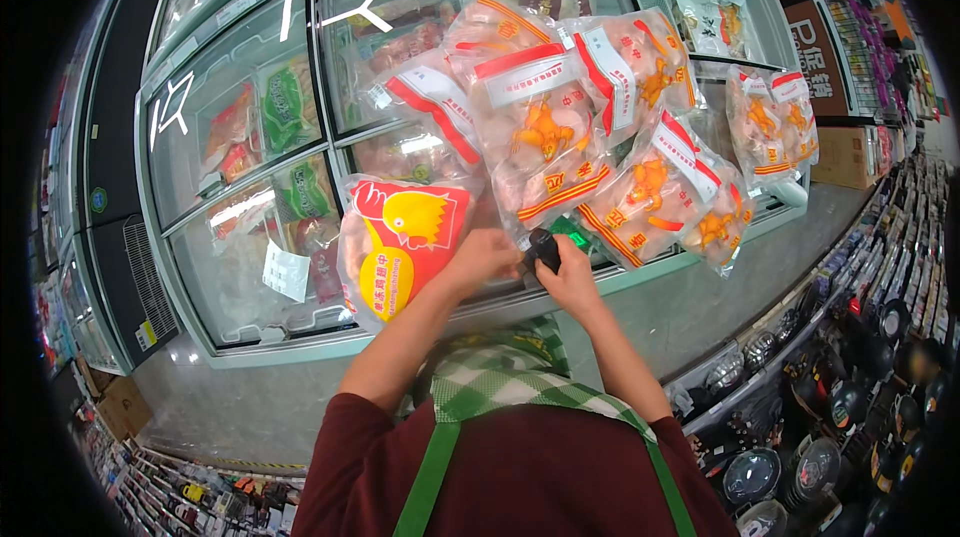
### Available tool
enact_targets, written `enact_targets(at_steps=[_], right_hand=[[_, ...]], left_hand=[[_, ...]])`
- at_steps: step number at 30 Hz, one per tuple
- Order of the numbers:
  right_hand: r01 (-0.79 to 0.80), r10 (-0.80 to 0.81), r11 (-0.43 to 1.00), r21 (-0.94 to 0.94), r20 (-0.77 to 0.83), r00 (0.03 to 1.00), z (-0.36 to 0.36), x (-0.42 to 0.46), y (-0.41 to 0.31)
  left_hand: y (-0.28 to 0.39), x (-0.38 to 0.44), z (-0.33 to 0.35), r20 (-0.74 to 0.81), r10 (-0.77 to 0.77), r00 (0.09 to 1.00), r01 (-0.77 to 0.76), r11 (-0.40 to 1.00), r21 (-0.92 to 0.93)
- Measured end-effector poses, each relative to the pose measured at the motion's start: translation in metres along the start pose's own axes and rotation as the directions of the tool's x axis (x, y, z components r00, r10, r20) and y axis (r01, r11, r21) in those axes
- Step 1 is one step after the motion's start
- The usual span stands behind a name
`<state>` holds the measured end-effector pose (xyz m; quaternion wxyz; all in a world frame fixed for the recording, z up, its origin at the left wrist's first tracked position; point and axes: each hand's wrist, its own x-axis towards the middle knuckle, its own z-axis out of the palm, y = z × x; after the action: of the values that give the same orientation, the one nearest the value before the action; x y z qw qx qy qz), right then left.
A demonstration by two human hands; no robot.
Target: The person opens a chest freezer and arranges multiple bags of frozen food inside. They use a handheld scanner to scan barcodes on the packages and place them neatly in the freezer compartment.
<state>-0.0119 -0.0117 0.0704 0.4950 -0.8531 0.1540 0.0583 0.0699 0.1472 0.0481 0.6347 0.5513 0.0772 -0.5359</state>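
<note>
My right hand (570,274) is closed around a small black handheld device (543,250), perhaps a label gun, near the front edge of a chest freezer. Close by on its left, my left hand (487,258) has its fingers bent near the device; whether it grips anything is unclear. Above the hands, clear plastic bags of frozen chicken (541,124) with red and orange print lie piled on the glass lids. A red and yellow bag of frozen chicken (405,237) rests left of my left hand. A green-lit display (574,235) shows partly behind the device.
The chest freezer (300,348) has sliding glass lids, with packaged frozen food beneath. A white paper (286,271) lies on the left lid. More chicken bags (772,121) sit at the right end, near a cardboard box (844,154). Pans (752,473) fill shelving at the lower right.
</note>
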Motion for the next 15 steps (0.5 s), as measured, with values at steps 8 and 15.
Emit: enact_targets(at_steps=[8,15], right_hand=[[-0.004,0.005,1.000,0.024,-0.046,0.999,0.005,-0.006,0.002],[-0.179,0.174,0.963,0.203,0.041,0.984,0.000,-0.007,0.006]], left_hand=[[-0.005,0.003,-0.003,-0.039,0.077,0.996,-0.070,0.986,0.151],[-0.010,0.006,-0.003,-0.034,0.063,0.997,-0.062,0.997,0.052]])
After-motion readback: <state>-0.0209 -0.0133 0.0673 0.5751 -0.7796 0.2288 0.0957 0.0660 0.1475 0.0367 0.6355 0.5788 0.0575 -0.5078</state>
